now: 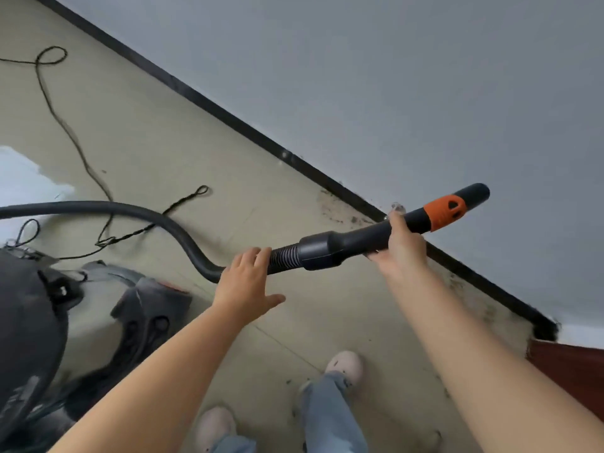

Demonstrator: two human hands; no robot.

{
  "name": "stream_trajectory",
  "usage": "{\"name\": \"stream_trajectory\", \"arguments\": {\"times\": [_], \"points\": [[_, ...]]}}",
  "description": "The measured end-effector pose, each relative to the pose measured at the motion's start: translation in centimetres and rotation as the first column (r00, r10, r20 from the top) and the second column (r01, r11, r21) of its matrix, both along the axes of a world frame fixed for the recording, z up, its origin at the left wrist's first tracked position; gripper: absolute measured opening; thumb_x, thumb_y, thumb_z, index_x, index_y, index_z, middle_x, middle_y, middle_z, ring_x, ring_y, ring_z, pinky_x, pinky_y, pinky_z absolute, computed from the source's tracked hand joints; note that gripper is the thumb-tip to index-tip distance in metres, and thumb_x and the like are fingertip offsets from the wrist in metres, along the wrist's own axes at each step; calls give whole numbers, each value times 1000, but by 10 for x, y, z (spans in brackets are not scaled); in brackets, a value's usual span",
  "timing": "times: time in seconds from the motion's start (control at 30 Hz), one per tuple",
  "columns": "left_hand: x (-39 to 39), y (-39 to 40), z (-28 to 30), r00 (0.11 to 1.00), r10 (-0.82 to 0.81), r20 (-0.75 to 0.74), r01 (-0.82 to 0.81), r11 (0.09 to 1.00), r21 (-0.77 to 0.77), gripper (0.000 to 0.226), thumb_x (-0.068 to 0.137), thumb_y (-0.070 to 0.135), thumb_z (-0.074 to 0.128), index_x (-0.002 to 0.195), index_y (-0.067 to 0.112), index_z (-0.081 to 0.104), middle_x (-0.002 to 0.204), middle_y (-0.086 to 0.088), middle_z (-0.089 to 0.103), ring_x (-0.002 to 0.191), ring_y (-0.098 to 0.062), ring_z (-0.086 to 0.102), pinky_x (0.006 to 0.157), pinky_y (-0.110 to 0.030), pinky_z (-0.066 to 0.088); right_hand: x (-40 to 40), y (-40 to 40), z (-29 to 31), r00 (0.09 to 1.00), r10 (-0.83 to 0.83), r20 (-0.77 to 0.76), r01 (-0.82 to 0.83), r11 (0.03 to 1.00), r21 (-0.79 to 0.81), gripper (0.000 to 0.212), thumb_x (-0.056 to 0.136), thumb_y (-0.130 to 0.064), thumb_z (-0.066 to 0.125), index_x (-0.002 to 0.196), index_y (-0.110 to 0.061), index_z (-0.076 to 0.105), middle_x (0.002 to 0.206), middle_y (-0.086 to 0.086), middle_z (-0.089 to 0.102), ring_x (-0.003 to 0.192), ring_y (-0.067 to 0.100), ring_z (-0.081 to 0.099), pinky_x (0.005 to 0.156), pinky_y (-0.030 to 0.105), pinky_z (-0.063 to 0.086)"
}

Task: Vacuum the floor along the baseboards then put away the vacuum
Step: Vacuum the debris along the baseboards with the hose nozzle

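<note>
Nearest the camera, two pale slippers (344, 366) and light blue jeans legs stand on the beige tiled floor (157, 148), which looks smooth and matte. Left of the slippers sits the vacuum body (29, 322), a rounded dark drum with a grey moulded base, blurred at the frame edge. Above the slippers, the left hand (248, 286) is spread with fingers straight, its fingertips touching the ribbed section of the black hose (137, 214). The right hand (400, 245) is wrapped round the hard black plastic wand handle (353, 241), a smooth tube with an orange collar (444, 212) near its open tip. From the ribbed end the hose curves away to the left of the handle. A thin black power cord (65, 125) loops loosely over the floor beyond the hose. Behind the handle runs the black baseboard (228, 117), with dark dust and debris (340, 210) scattered along its foot, below a flat grey wall (392, 76). Right of the slippers is a reddish-brown wooden edge (568, 371).
</note>
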State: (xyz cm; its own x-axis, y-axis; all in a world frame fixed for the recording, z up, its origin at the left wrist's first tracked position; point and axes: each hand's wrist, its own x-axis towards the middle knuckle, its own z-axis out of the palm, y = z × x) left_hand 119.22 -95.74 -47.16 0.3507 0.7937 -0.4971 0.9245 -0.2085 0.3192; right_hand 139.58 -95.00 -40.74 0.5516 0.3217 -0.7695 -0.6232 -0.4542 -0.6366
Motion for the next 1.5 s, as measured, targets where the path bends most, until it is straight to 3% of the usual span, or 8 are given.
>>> {"name": "stream_trajectory", "arguments": {"times": [0.2, 0.4, 0.57, 0.73, 0.8, 0.9, 1.07, 1.5], "points": [[92, 22, -55, 998, 61, 30, -62, 997, 42, 61, 85, 31, 62, 135, 12, 33, 132, -3, 44, 121, -23, 41, 97, -28, 31, 64, 1, -69, 947, -219, -236, 206, 975, -80, 51, 91, -18, 58, 137, -13, 35, 133, 16, 45, 121, 39, 47, 92, 58, 46], [111, 71, -106, 1000, 10, 27, -8, 998, -64, 39, 82, 11, 58, 119, 11, 47, 114, -7, 56, 103, -26, 50, 75, -28, 35, 77, 30, -151, 910, -242, -338, 191, 966, -176, 54, 91, -23, 59, 137, -12, 34, 130, 19, 48, 114, 41, 51, 87, 56, 49], [103, 123, -146, 988, -147, -56, 137, 979, -149, 41, 81, 16, 61, 118, 15, 43, 108, -3, 57, 86, -18, 46, 68, -26, 34, 73, 72, -208, 911, -222, -347, 155, 965, -210, 54, 93, -27, 57, 138, -10, 33, 132, 19, 46, 116, 42, 50, 85, 57, 48], [85, 163, -191, 923, -354, -149, 334, 932, -141, 76, 76, 47, 69, 135, 20, 31, 125, 0, 49, 112, -22, 50, 84, -29, 40, 50, 116, -280, 913, -151, -378, 65, 971, -232, 55, 93, -25, 56, 140, -11, 30, 135, 20, 43, 119, 44, 47, 90, 61, 46], [89, 166, -218, 904, -387, -183, 381, 922, -66, 70, 77, 52, 65, 132, 20, 36, 127, 1, 47, 115, -20, 47, 88, -27, 38, 46, 131, -311, 920, -83, -382, -5, 975, -222, 53, 92, -23, 57, 138, -11, 32, 135, 19, 43, 120, 44, 46, 90, 63, 44], [104, 165, -269, 934, -279, -224, 293, 955, 32, 48, 81, 37, 62, 121, 17, 43, 118, 0, 51, 107, -20, 50, 79, -27, 37, 48, 152, -358, 928, -5, -372, -77, 976, -204, 52, 92, -22, 58, 135, -10, 33, 134, 18, 45, 119, 43, 47, 89, 63, 45], [130, 168, -351, 971, 62, -230, -9, 975, 224, 44, 85, 21, 59, 122, 5, 40, 120, -11, 50, 112, -30, 44, 91, -35, 33, 54, 188, -430, 914, 98, -393, -164, 977, -137, 47, 94, -26, 54, 133, -10, 34, 133, 19, 44, 117, 43, 48, 88, 59, 48], [118, 248, -433, 963, 244, -115, -180, 898, 402, 48, 76, 19, 66, 117, 6, 44, 117, -12, 52, 111, -30, 45, 82, -36, 39, 42, 274, -493, 885, 319, -339, -346, 938, -20, 44, 97, -30, 50, 130, -4, 37, 127, 18, 51, 115, 37, 53, 89, 49, 47]]}}
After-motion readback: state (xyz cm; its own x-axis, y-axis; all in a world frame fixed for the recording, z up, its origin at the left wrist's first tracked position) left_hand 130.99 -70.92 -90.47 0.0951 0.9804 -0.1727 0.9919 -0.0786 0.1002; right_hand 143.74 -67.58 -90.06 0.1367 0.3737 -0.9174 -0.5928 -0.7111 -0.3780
